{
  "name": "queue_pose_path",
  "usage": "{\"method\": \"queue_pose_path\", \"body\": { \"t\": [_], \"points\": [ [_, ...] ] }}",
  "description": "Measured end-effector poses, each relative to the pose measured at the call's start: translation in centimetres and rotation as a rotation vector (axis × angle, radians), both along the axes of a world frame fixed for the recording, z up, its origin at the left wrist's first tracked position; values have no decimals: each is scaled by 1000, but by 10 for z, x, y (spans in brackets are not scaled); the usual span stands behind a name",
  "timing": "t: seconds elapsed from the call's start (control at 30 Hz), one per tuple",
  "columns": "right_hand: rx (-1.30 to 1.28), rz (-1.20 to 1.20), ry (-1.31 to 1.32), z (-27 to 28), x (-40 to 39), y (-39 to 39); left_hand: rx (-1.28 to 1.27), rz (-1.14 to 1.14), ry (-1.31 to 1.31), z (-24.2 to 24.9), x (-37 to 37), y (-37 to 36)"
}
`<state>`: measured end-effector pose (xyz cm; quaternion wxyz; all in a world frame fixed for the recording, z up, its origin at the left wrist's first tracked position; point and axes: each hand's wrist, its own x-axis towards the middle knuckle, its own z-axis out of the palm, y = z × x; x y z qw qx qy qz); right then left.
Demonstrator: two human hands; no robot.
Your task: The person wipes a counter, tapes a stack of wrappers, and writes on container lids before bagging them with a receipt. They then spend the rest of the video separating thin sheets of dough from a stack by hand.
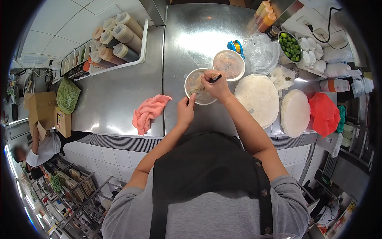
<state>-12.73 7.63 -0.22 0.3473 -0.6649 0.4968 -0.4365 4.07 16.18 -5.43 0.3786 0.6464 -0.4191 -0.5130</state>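
A round white container with a clear lid (193,83) rests on the steel counter in front of me. My left hand (186,111) grips its near-left rim, thumb up on the lid. In my right hand (215,87) is a black marker (216,78), held over the lid's right side; its tip is hidden by the fingers. Just beyond, to the right, stands a second lidded container (228,65). A blue tape dispenser (236,47) sits behind that one. A pink cloth (150,113) lies crumpled to the left of my left hand.
Stacks of flat white rounds (258,100) lie right of my right forearm, near a red plastic bag (324,114). Limes fill a bowl (279,36) at the back right. Squeeze bottles (126,34) stand in a white bin at left. Another person (41,147) handles cardboard at far left.
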Motion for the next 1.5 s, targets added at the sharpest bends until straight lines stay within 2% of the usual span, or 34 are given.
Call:
{"method": "queue_pose_path", "body": {
  "t": [0.23, 0.33, 0.4, 0.73, 0.93, 1.1, 1.33, 1.5],
  "points": [
    [-77, -27, -27, -3, 2, 0, 14, 3, 5, 3, 0, 0],
    [22, -60, -20, -3, 1, 0, 18, 0, 12, 1, -1, 0],
    [-56, -63, -10, -1, 3, 0, 18, 1, 17, 2, -1, 0],
    [-106, -79, 6, -3, 4, -1, 2, 3, 28, 0, -1, -1],
    [-18, -188, -50, -8, -3, -6, 1, 7, 19, 7, -2, -1],
    [-154, -146, -17, -9, -1, -6, 7, 5, 35, -3, 0, -1],
    [-120, -175, -68, -11, 0, -5, -14, -9, 5, 2, 1, -1],
    [-90, -182, -9, -9, 0, -5, -3, -4, 27, 6, -1, -1]
  ]
}}
